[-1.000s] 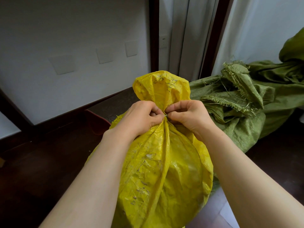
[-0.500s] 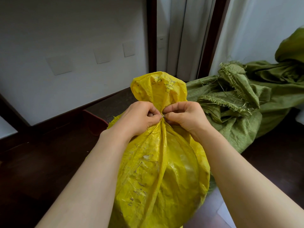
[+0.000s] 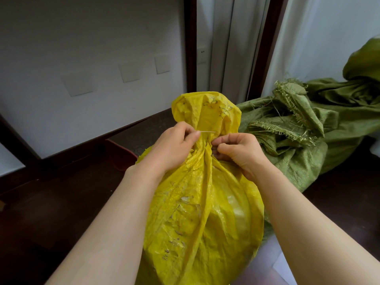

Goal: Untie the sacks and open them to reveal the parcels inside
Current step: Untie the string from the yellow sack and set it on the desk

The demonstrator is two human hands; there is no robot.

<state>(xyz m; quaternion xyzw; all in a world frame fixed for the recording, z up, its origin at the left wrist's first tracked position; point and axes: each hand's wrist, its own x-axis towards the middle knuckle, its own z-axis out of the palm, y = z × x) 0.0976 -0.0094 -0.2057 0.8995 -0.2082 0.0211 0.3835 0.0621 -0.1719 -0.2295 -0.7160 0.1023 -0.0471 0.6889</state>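
- Yellow woven plastic fills the middle of the head camera: a full yellow sack [image 3: 205, 212] stands upright on the dark wooden floor [image 3: 61, 212]. Its neck is gathered tight and the loose top flares out above the pinch.
- And both hands are right at that neck?
- They are. The left hand [image 3: 174, 147] sits on the left side of the neck, thumb and forefinger pinching a thin pale tie [image 3: 207, 131]. The tie runs out taut and nearly level to the right, across the gathered plastic.
- And the right hand?
- The right hand [image 3: 240, 153] is on the other side, a touch lower, fingers curled in and gripping the yellow sack at the bunched neck. Whether it also has the tie's other end, I cannot tell; its fingertips are tucked into the folds.
- So where does that leave the sack?
- Closed at the neck, tie not yet off. Both bare forearms reach in from the bottom corners, one on each side of the bulging body.
- What's around it?
- Right beside it, behind and to the right, green sacks [image 3: 298, 145] with frayed edges lie slumped in a heap on the floor. To the left, near the skirting, part of a red container [image 3: 121, 155] shows just past the left wrist. Up on the white wall [image 3: 61, 38] are three blank plates [image 3: 129, 72]. A socket [image 3: 202, 55] sits just beside the dark door frame [image 3: 190, 48].
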